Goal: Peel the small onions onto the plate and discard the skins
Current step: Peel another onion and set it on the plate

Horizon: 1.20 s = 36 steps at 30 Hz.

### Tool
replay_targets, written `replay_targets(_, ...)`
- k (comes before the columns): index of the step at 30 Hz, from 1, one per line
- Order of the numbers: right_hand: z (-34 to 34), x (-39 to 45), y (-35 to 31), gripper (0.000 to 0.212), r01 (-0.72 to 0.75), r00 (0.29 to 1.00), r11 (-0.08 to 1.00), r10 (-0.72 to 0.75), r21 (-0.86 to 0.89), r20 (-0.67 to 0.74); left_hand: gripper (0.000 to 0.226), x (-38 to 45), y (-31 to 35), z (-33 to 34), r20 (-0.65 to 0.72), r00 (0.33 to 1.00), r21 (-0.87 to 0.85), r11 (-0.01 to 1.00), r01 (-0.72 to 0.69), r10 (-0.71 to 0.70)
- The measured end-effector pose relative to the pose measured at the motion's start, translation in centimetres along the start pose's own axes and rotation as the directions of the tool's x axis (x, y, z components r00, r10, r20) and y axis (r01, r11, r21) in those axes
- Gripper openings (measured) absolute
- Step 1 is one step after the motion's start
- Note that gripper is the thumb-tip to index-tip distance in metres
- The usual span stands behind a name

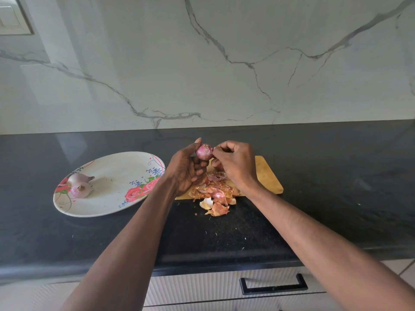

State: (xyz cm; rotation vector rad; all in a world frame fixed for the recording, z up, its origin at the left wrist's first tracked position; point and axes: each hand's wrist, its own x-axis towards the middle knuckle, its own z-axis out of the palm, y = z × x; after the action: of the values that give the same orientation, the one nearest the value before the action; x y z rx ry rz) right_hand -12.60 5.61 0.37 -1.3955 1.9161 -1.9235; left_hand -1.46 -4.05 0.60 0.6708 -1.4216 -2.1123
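Now left hand (187, 169) cups onion (204, 151) above board (267, 176); right hand (234, 160) pinches its skin. Small, firm, likely slippery; skin papery. Best gripped at the ends.

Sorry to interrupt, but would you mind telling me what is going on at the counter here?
A person is peeling small onions by hand. The left hand holds an onion above the wooden cutting board, while the right hand pinches at its skin. Two peeled onions already lie on the flowered plate to the left. A pile of loose skins sits on the board's near edge and spills onto the dark countertop, not yet discarded.
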Motion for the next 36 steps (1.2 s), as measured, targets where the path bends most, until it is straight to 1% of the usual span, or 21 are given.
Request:
replay_targets(3, 0.0, 0.1, 0.0, 0.008, -0.007, 1.0, 1.0, 0.006, 0.014, 0.016, 0.049, 0.1, 0.1, -0.3, -0.017, 1.0, -0.036, 0.999, 0.004, -0.005)
replay_targets(4, -0.1, 0.1, 0.1, 0.01, 0.004, 1.0, 1.0, -0.005, 0.021, 0.023, 0.049, 0.2, 0.2, -0.4, -0.02, 1.0, -0.049, 0.999, -0.002, 0.001)
replay_targets(6, -0.2, 0.3, 0.1, 0.021, 0.034, 0.998, 0.999, -0.035, 0.019, 0.042, 0.049, 0.2, 0.3, -0.6, -0.021, 1.0, -0.072, 0.997, -0.021, 0.02)
replay_targets(8, -0.2, 0.3, 0.1, 0.023, 0.084, 0.995, 0.996, -0.082, -0.025, 0.061, 0.049, 0.2, 0.4, -0.7, -0.024, 0.999, -0.077, 0.997, -0.033, 0.031)
replay_targets(10, -0.1, 0.3, 0.1, 0.017, 0.117, 0.991, 0.993, -0.115, -0.026, 0.065, 0.048, 0.2, 0.3, -0.6, -0.029, 0.999, -0.051, 0.998, -0.034, 0.032)
replay_targets(13, 0.0, 0.4, 0.3, 0.011, 0.099, 0.994, 0.995, -0.098, -0.033, 0.047, 0.047, 0.2, 0.2, -0.6, -0.037, 0.999, 0.003, 0.999, -0.037, 0.037)
replay_targets(15, 0.1, 0.5, 0.6, 0.008, 0.101, 0.994, 0.991, -0.097, -0.084, 0.048, 0.047, 0.3, 0.1, -0.6, -0.044, 0.998, 0.042, 0.998, -0.042, 0.043)
replay_targets(19, 0.4, 0.6, 1.0, 0.007, 0.171, 0.984, 0.968, -0.159, -0.186, 0.075, 0.048, 0.4, 0.1, -0.4, -0.024, 0.998, 0.081, 0.995, -0.057, 0.059)
replay_targets(22, 0.3, 0.5, 1.1, 0.008, 0.184, 0.982, 0.957, -0.169, -0.224, 0.084, 0.036, 0.2, 0.0, -0.4, 0.016, 0.995, 0.1, 0.99, -0.099, 0.098)
replay_targets(25, 0.3, 0.5, 1.1, 0.01, 0.146, 0.988, 0.971, -0.132, -0.187, 0.085, 0.024, 0.0, -0.1, -0.3, 0.051, 0.99, 0.102, 0.986, -0.132, 0.128)
replay_targets(29, 0.2, 0.4, 0.6, 0.011, 0.104, 0.993, 0.985, -0.096, -0.134, 0.065, 0.024, -0.1, 0.0, -0.2, 0.064, 0.992, 0.063, 0.991, -0.117, 0.113)
replay_targets(33, 0.3, 0.3, 0.4, 0.01, 0.07, 0.996, 0.993, -0.063, -0.096, 0.067, 0.019, 0.0, -0.1, -0.3, 0.043, 0.991, 0.024, 0.992, -0.124, 0.123)
replay_targets(36, 0.4, 0.3, 0.2, 0.011, 0.06, 0.996, 0.996, -0.055, -0.07, 0.066, 0.019, 0.0, -0.1, -0.4, 0.031, 0.992, -0.001, 0.992, -0.126, 0.126)
